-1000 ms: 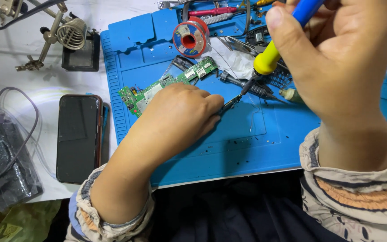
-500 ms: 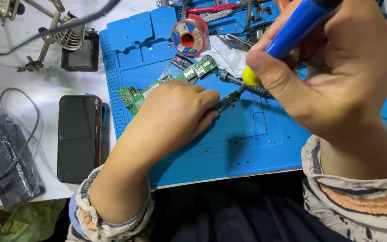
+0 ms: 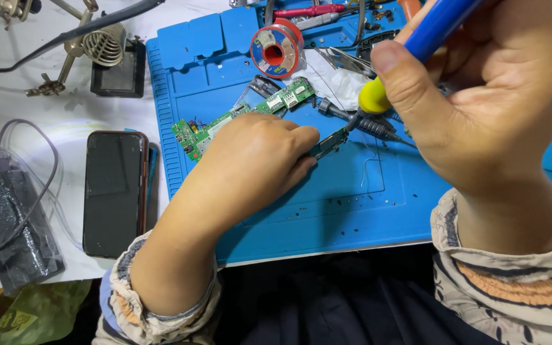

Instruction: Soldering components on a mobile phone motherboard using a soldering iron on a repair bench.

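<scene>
- Work surface is a white tabletop (image 3: 46, 102), pretty cluttered, with a big blue silicone repair mat (image 3: 327, 211) laid over the middle of it. The mat has moulded compartments along its top edge and little dark specks scattered near the front.
- Left hand (image 3: 250, 166) is curled down on the mat, fingers pinched around a small dark circuit board piece (image 3: 328, 142), pressing it flat.
- Right hand (image 3: 487, 96) is closed in a fist-style grip around a blue-handled soldering iron with a yellow collar (image 3: 378, 96). Its tip comes down right at the far end of that small piece.
- Just behind the left hand sits a long green circuit board (image 3: 244, 115), lying diagonally on the mat and partly hidden by the knuckles.
- Further back on the mat: a red spool of solder wire (image 3: 275, 51), a white crumpled tissue (image 3: 333, 73), and a couple of black probe-like tools (image 3: 365, 124) beside the iron.
- Off the mat to the left, a black smartphone with a dark screen (image 3: 115, 191) lies face up on the tabletop, and next to it a black wrapped power brick with grey cables (image 3: 11, 223).
- Top left corner has a metal coil soldering iron stand (image 3: 103, 45) on a black base.
- Can't see much of the room, only the person's patterned sleeves and a dark lap at the bottom.
</scene>
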